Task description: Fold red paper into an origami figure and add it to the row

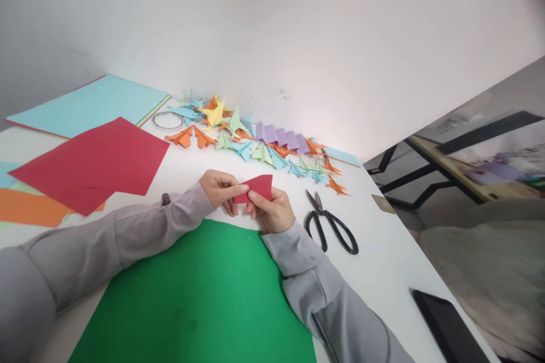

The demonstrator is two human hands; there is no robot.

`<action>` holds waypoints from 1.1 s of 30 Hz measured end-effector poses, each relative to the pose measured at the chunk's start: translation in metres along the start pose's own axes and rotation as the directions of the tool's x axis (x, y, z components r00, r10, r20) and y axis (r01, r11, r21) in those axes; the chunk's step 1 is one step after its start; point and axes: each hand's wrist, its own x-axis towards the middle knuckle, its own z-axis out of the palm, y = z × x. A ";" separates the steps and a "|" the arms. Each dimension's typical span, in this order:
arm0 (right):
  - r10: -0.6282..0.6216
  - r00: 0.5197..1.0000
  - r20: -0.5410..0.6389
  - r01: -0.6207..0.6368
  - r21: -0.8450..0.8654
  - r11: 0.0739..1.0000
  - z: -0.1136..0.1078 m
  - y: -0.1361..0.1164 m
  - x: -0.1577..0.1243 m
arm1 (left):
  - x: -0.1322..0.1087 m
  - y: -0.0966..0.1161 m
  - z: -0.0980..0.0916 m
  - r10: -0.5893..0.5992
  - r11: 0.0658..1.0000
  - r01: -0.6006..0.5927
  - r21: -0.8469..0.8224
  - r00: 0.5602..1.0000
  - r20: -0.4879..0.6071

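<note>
Between my two hands is a small piece of red paper (260, 185), held up just beyond the far edge of a green sheet (200, 295). My left hand (220, 188) pinches its left side, thumb on top. On the right side, my right hand (275, 210) grips the same paper with the thumb across its front and the fingers behind. Whether the paper is folded underneath is hidden by the fingers. Black-handled scissors (330, 221) lie to the right of my right hand, blades partly spread.
Folded paper figures (236, 125) in several colours line the wall. At left lie a large red sheet (102, 159), a light blue sheet (93, 102), orange paper (29, 207) and a tape roll (167, 120). A black phone (447, 323) rests near the table's right edge.
</note>
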 end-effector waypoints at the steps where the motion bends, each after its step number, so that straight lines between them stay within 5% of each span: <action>1: 0.011 1.000 0.004 -0.011 -0.005 1.000 0.000 -0.001 0.000 | -0.001 -0.001 0.001 0.011 1.000 -0.011 0.004 1.000 0.014; 8: 0.015 0.979 -0.201 -0.018 -0.015 1.000 0.008 -0.006 0.000 | 0.001 -0.003 0.005 0.003 0.999 0.000 0.038 0.998 -0.063; 14: 0.083 0.971 -0.226 -0.069 0.069 0.995 0.008 -0.009 0.002 | -0.001 0.006 0.009 -0.100 0.994 0.105 0.025 0.985 -0.137; 26: 0.037 0.918 -0.394 -0.037 0.008 0.999 0.007 -0.006 0.004 | 0.001 0.005 0.005 -0.172 0.985 0.171 -0.014 0.981 -0.091; 33: -0.010 0.960 -0.282 -0.002 -0.041 0.999 0.009 -0.002 0.002 | 0.002 0.002 0.005 -0.173 0.985 0.173 -0.015 0.984 -0.033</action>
